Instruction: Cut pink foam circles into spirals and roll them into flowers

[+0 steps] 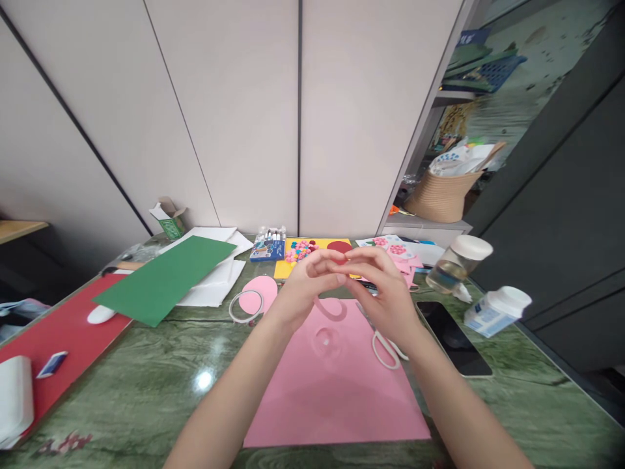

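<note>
My left hand (305,286) and my right hand (383,290) meet above the far part of a pink sheet (336,404), fingertips pressed together. Anything between the fingers is too small or hidden to make out. Just below them shows a curved pinkish band (334,310); I cannot tell whether it hangs from the fingers or lies on the sheet. A clear round piece (326,342) rests on the pink sheet. White-handled scissors (387,350) lie by its right edge, partly hidden by my right hand. Left of my left hand, a white ring (234,309) overlaps a pink paper disc (261,293).
Left are a green sheet (168,277), white papers (215,286) and a red sheet (63,332). Behind stand a marker box (267,249) and colourful pompoms (299,250) on yellow paper (282,270). Right are a phone (454,339), a jar (454,264) and a white bottle (498,311).
</note>
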Tool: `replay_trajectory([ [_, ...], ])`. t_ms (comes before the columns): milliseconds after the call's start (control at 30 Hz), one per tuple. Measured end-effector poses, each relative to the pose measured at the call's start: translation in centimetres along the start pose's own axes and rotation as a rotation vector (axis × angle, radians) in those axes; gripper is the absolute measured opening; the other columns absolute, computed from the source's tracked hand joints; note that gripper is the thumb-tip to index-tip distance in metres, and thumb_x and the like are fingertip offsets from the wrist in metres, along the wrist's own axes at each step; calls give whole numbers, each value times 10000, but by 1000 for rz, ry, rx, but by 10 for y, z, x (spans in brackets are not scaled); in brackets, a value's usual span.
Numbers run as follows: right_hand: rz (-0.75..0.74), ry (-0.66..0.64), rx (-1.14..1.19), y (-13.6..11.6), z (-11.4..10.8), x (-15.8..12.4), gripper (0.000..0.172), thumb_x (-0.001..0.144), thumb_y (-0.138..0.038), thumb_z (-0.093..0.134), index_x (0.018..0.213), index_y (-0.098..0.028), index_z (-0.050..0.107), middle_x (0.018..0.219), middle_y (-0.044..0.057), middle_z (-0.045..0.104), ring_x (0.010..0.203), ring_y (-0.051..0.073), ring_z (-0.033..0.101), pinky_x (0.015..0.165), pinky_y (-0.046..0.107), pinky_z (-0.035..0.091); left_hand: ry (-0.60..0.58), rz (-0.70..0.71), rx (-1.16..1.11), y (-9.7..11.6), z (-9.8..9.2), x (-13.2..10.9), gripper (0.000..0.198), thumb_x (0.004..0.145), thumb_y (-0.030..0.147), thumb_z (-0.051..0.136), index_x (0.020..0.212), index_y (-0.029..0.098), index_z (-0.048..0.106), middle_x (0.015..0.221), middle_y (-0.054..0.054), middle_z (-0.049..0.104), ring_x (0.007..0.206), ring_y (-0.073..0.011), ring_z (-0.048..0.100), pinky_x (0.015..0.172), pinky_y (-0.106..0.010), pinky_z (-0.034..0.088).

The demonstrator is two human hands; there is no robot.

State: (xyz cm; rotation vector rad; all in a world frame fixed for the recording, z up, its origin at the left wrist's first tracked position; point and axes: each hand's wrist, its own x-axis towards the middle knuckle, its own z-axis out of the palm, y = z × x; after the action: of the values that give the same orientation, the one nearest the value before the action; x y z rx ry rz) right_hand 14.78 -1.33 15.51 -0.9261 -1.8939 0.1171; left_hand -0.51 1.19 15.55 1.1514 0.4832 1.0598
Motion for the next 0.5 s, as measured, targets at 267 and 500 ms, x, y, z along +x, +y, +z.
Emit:
replay_trajectory([
  [267,-8,11,-56,2,4,-1,277,857,-114,477,1007,-297,622,1111,48,499,1043,175,517,891,364,454,49,-10,4,-5,2,2,259,695,192,680,933,196,579,833,-7,638,806,-124,579,740,-253,394],
  [500,13,135,-85,3,3,-1,158,807,-142,561,854,-266,646,1024,42,526,969,180,551,845,362,472,49,-7,61,-5,2,1,279,686,203,698,939,196,583,832,-9,630,799,-119,569,702,-237,393],
])
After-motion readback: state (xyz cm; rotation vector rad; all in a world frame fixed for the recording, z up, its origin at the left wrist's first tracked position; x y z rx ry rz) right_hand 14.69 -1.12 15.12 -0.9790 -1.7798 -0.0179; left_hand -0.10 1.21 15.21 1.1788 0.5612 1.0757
